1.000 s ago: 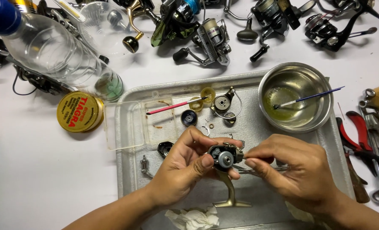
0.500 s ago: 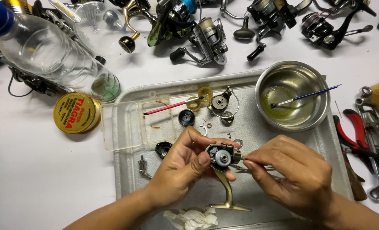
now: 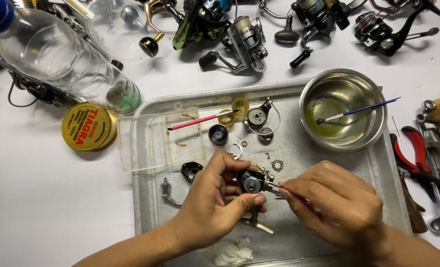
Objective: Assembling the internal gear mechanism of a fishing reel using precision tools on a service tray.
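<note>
Reel body (image 3: 252,182) gripped by left hand (image 3: 212,205); right hand (image 3: 336,207) pinches a tool (mostly hidden).

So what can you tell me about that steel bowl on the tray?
The steel bowl is round, shiny metal, standing upright at the far right corner of the metal tray. A little yellowish-green liquid pools in its bottom. A thin blue-handled brush lies tilted across it, bristles in the liquid, handle resting on the rim. Neither hand touches it.

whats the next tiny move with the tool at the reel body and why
Probably ease the thin tool a touch further into the reel body: the left hand grips the body steady over the tray, and the right hand has the tip right at its side.
</note>
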